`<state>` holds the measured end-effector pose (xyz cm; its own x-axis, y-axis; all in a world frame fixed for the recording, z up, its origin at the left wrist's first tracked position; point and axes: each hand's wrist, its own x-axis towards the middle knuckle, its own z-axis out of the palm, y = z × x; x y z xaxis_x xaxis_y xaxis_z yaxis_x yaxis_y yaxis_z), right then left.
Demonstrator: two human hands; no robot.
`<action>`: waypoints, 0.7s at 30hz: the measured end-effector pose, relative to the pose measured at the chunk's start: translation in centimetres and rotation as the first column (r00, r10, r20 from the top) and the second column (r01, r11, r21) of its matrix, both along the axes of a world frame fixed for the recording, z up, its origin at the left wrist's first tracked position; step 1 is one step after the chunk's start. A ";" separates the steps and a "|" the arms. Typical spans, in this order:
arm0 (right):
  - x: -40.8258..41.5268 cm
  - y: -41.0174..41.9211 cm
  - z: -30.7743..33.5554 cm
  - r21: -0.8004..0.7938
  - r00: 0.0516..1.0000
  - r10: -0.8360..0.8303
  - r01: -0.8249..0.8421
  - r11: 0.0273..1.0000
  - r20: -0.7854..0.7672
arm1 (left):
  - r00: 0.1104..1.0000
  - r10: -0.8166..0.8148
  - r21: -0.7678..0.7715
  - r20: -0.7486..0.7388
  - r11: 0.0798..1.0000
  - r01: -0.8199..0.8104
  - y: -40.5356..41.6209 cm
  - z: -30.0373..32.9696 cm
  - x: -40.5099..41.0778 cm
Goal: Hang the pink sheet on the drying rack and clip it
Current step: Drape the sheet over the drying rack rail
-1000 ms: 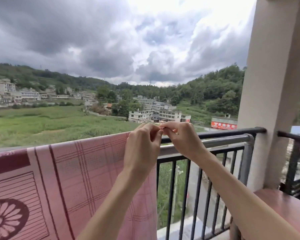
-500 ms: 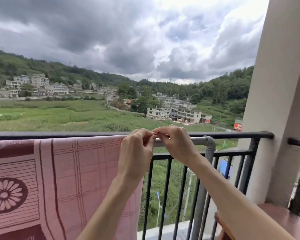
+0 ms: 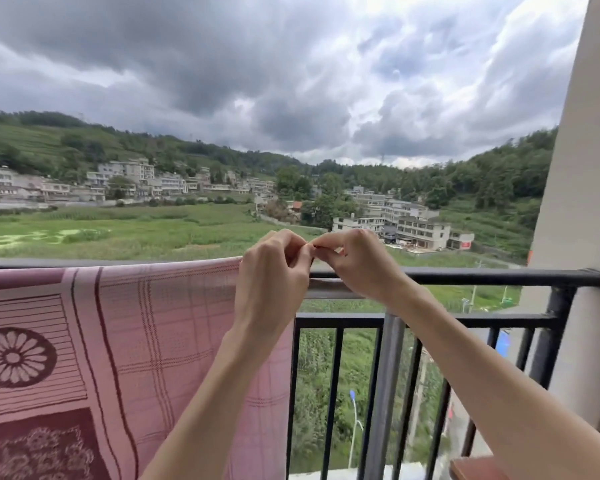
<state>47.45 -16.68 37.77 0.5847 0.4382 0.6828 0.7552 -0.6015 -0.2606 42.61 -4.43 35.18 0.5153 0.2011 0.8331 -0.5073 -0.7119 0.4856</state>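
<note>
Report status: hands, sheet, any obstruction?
Both hands, left and right, pinching together at pink sheet's top corner. Sheet draped over rail. Clip not visible. Nothing obstructing.

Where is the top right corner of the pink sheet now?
In the head view, the pink sheet hangs left of centre; its top right corner lies at the left hand, beside the right hand.

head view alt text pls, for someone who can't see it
Two bare hands, left hand and right hand, meet fingertip to fingertip, pinching something tiny at the top right corner of a pink patterned sheet draped over a grey metal rack bar, before a black balcony railing.
</note>
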 end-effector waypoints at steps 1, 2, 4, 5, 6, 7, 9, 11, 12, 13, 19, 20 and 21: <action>0.4 -0.5 0.4 0.003 0.999 0.028 -0.028 1.000 -0.024 | 1.000 0.007 -0.003 0.001 1.000 -0.007 -0.4 0.1 0.3; 0.8 -1.0 0.7 0.015 0.996 0.063 -0.062 0.998 -0.063 | 1.000 0.012 -0.001 -0.003 1.000 -0.012 -0.9 0.1 0.5; 1.7 -1.9 1.3 0.070 0.969 0.160 -0.150 0.986 -0.190 | 0.999 0.031 0.017 -0.030 0.999 -0.031 -2.0 0.1 0.8; 2.2 -2.4 1.5 0.108 0.942 0.217 -0.195 0.975 -0.257 | 0.998 0.046 0.027 -0.045 0.999 -0.044 -2.4 0.1 1.0; 2.6 -2.7 1.6 0.148 0.911 0.273 -0.237 0.960 -0.309 | 0.997 0.063 0.034 -0.054 0.998 -0.061 -2.7 0.1 1.2; 3.0 -3.0 1.6 0.188 0.883 0.323 -0.273 0.943 -0.341 | 0.995 0.085 0.041 -0.058 0.996 -0.082 -3.1 0.2 1.3; 3.6 -3.5 1.5 0.260 0.834 0.417 -0.339 0.904 -0.361 | 0.989 0.132 0.038 -0.063 0.991 -0.130 -3.8 0.4 1.4; 4.1 -3.9 1.3 0.293 0.807 0.485 -0.399 0.869 -0.338 | 0.982 0.177 0.030 -0.071 0.984 -0.176 -4.7 0.4 1.3; 4.3 -4.2 1.2 0.292 0.803 0.505 -0.424 0.857 -0.316 | 0.977 0.198 0.028 -0.074 0.980 -0.197 -5.3 0.3 1.1; 4.6 -4.5 1.1 0.287 0.803 0.520 -0.445 0.848 -0.292 | 0.972 0.220 0.026 -0.077 0.976 -0.218 -5.9 0.2 1.0; 4.8 -6.7 0.1 0.239 0.811 0.583 -0.558 0.794 -0.043 | 0.907 0.421 -0.018 -0.022 0.907 -0.422 -10.5 -0.2 -0.3; 4.8 -7.0 0.0 0.232 0.806 0.592 -0.573 0.786 -0.016 | 0.892 0.453 -0.025 -0.015 0.891 -0.453 -11.3 -0.2 -0.5; 4.9 -7.4 -0.2 0.228 0.800 0.600 -0.585 0.778 0.004 | 0.878 0.479 -0.028 -0.015 0.877 -0.479 -12.0 -0.2 -0.7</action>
